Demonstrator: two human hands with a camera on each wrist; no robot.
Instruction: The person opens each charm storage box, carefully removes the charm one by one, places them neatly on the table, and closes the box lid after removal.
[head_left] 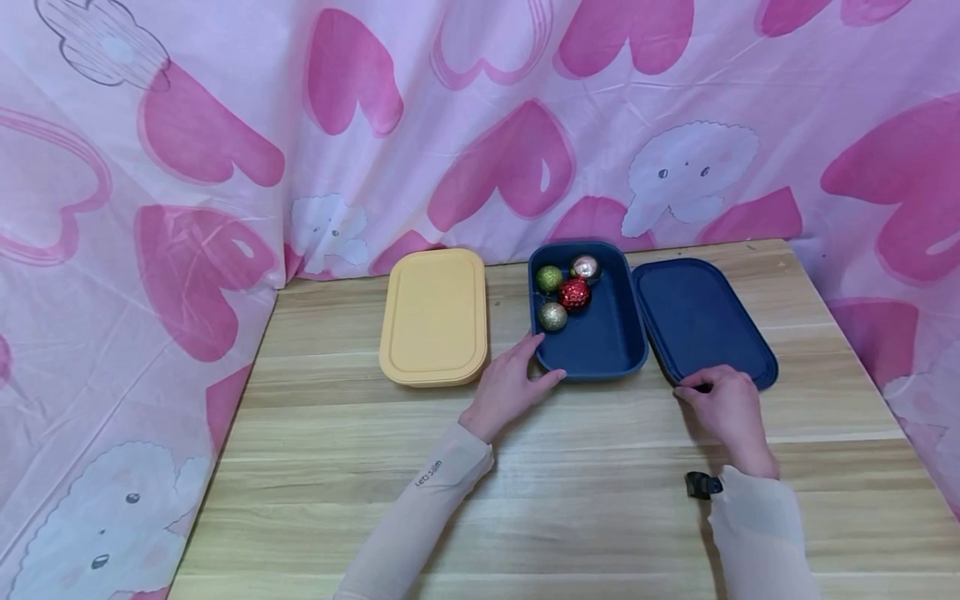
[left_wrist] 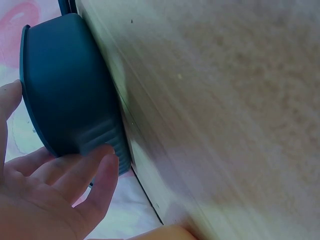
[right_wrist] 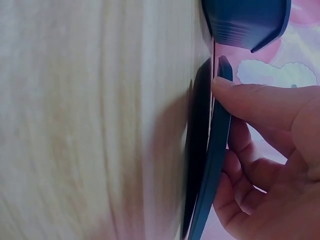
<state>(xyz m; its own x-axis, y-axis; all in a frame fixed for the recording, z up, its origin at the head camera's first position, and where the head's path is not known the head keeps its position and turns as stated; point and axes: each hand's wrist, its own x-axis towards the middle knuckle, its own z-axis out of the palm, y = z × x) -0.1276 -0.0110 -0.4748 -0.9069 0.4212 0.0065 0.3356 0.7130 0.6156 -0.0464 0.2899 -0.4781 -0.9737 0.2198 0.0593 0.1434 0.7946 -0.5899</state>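
Note:
My left hand rests at the near left corner of a dark blue box, thumb on its front rim and fingers along its left wall. The left wrist view shows the fingers fairly straight against the ribbed side. Inside the box lie a green bauble, a pink bauble, a red bauble and a gold bauble. My right hand pinches the near edge of a dark blue lid, right of the box. That edge is slightly raised from the table in the right wrist view.
A yellow lidded box stands left of the blue box. Everything is on a wooden table, with a pink heart-patterned curtain behind and at both sides. A black band shows at the right wrist.

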